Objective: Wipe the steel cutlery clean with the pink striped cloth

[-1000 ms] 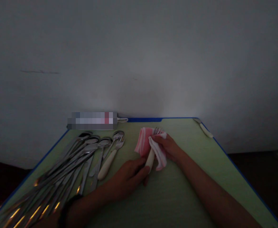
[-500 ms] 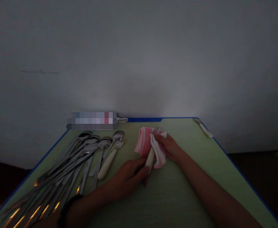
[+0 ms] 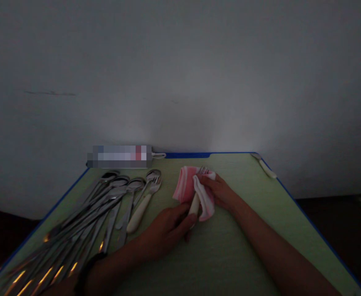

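barely shifted: left hand point(image 3: 166, 230) pinches fork point(image 3: 195, 203), right hand point(image 3: 221, 193) clutches cloth point(image 3: 184, 187) round it; spoons point(image 3: 112, 205) crowd left.

**Readable markings: none**

No text, label, brand, number or sign can be read. The oblong item point(image 3: 120, 156) at the far edge of the worktop point(image 3: 235, 255) is blurred out, so any print on it is illegible. In the dim light, the fork point(image 3: 195, 204), cloth point(image 3: 185, 187), cutlery point(image 3: 112, 201) and wall point(image 3: 180, 82) show no legible marks.
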{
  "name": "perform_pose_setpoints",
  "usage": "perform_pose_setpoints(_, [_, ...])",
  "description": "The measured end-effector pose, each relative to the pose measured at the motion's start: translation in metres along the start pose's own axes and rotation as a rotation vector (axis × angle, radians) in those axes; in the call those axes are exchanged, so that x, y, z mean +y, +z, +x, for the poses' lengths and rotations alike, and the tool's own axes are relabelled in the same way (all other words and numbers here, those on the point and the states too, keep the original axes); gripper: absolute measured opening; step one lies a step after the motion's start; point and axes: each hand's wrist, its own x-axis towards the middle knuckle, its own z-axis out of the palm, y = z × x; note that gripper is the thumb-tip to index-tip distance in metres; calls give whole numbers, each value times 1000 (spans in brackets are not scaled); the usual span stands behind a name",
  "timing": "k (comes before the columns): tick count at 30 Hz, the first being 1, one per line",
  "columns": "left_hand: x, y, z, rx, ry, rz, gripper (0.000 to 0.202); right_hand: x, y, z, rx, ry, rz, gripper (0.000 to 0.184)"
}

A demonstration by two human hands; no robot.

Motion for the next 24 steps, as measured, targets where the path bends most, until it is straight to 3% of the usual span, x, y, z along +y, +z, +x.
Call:
perform_pose_setpoints(7, [-2, 0, 0, 2, -5, 23, 32, -1, 1, -1, -41, -27, -2, 23])
perform_pose_setpoints(24, [0, 2, 1, 61, -38, 90, 28, 2, 3, 3, 152, -174, -259, 27])
